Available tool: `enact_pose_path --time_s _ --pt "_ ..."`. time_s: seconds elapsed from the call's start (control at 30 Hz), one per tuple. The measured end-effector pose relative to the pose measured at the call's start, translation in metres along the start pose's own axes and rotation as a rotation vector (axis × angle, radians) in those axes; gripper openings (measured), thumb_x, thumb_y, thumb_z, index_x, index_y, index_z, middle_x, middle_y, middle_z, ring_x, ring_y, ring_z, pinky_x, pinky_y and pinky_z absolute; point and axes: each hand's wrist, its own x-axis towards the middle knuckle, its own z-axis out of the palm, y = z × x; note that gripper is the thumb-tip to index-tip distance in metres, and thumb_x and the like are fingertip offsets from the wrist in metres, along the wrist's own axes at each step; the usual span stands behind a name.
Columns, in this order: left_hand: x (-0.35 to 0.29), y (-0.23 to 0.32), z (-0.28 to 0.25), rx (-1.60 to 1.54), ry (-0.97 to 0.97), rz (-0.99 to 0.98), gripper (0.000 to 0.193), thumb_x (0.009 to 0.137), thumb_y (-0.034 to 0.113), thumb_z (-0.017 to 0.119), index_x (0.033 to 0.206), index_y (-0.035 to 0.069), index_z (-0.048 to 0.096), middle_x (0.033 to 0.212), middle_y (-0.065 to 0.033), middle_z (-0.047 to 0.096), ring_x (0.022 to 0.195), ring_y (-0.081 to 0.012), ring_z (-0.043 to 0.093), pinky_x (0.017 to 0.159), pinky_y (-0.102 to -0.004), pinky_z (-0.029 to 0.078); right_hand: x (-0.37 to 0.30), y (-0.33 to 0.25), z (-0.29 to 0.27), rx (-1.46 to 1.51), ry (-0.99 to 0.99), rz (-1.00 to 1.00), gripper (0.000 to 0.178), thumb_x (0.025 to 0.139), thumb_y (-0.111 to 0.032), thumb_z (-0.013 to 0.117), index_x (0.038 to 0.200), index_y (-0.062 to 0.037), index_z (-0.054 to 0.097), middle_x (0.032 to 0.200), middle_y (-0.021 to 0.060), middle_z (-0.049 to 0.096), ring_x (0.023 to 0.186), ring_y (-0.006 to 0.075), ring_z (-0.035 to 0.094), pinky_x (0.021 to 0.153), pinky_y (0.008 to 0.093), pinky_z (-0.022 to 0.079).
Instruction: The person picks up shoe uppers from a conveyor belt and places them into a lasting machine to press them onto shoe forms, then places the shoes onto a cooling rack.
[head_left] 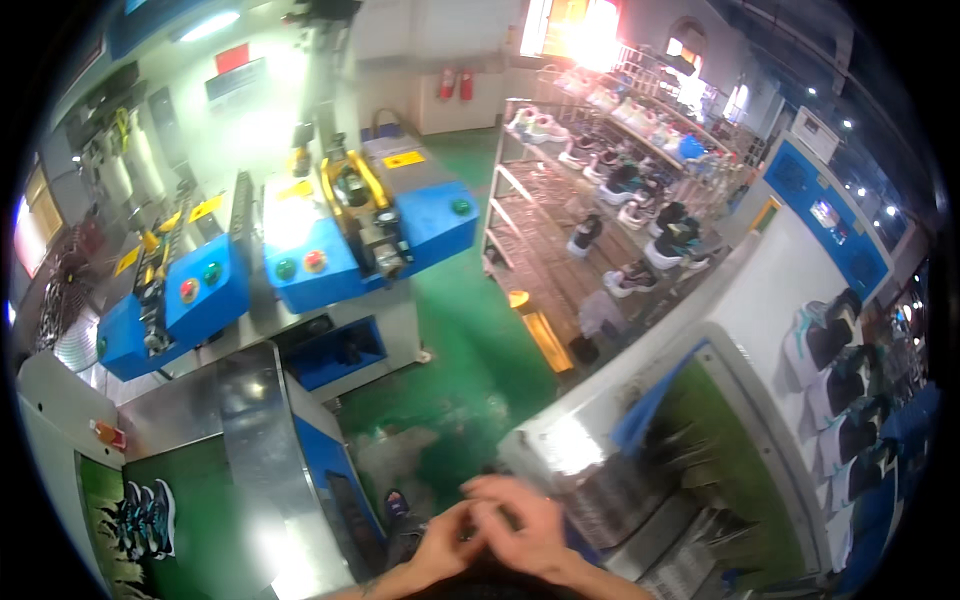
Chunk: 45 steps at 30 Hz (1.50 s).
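- As I look down from the head camera, the left hand (447, 545) and right hand (522, 527) come together, fingers curled; I cannot tell whether they grasp anything.
- Just right of them, I see the slatted belt (612, 497) at the white machine's (740, 290) opening.
- Dark shoes (162, 518) stand far left on a green surface (205, 510).
- Ahead, a metal rack (520, 208) carries more shoes.

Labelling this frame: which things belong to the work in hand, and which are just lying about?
Likely work: left hand, right hand, close together, contents unclear; white machine, beside the right hand.

Apparently just about: red fire extinguishers, fan, small orange item.
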Motion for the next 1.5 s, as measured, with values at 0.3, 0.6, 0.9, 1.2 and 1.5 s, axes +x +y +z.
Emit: enact_pose_path --time_s 0.3,0.6,0.9,1.2,1.5 --pt "-0.254 -0.131 -0.196 0.522 1.065 -0.325 0.035 0.083 0.016 0.061 0.113 -0.001 0.056 0.105 -0.0234 0.060 0.101 -0.0411 0.056 0.087 -0.0445 0.046 0.000 -0.016 0.289 -0.098 -0.941 -0.474 0.015 0.082 -0.006 0.066 0.096 -0.0008 0.067 0.092 0.0128 0.069 0.082 0.0253 0.068 0.076 0.0323 0.055" --pt "-0.497 -0.258 -0.159 0.609 2.122 -0.849 0.025 0.084 0.005 0.059 0.108 -0.003 0.056 0.114 -0.0209 0.058 0.107 -0.0391 0.054 0.093 -0.0438 0.043 -0.073 -0.010 0.566 -0.408 -1.625 -0.585 0.035 0.083 -0.017 0.069 0.111 0.0012 0.060 0.103 0.0173 0.067 0.092 0.0267 0.067 0.080 0.0348 0.054" --pt "-0.591 -0.358 -0.163 0.679 2.255 -1.171 0.036 0.084 0.015 0.057 0.115 -0.001 0.050 0.118 -0.0237 0.047 0.111 -0.0435 0.044 0.097 -0.0516 0.033 -0.424 -0.004 0.742 -0.047 -2.056 -1.397 0.076 0.071 -0.029 0.075 0.125 0.0104 0.041 0.110 0.0263 0.056 0.101 0.0376 0.059 0.086 0.0422 0.051" --pt "-0.561 -0.364 -0.128 0.614 2.238 -1.418 0.060 0.077 0.018 0.065 0.128 -0.004 0.043 0.130 -0.0226 0.044 0.120 -0.0425 0.041 0.105 -0.0495 0.029 -0.357 -0.033 0.744 -0.596 -2.476 -0.947 0.067 0.069 -0.039 0.075 0.117 0.0038 0.056 0.108 0.0275 0.061 0.096 0.0374 0.062 0.086 0.0399 0.049" --pt "-0.412 -0.172 -0.269 -0.367 2.065 0.017 0.067 0.084 0.023 0.067 0.139 0.003 0.033 0.141 -0.0166 0.041 0.133 -0.0278 0.037 0.109 -0.0433 0.029 0.052 -0.036 0.526 -0.100 -1.550 0.064 0.058 0.074 -0.017 0.077 0.123 0.0030 0.052 0.113 0.0117 0.062 0.098 0.0175 0.059 0.091 0.0326 0.046"
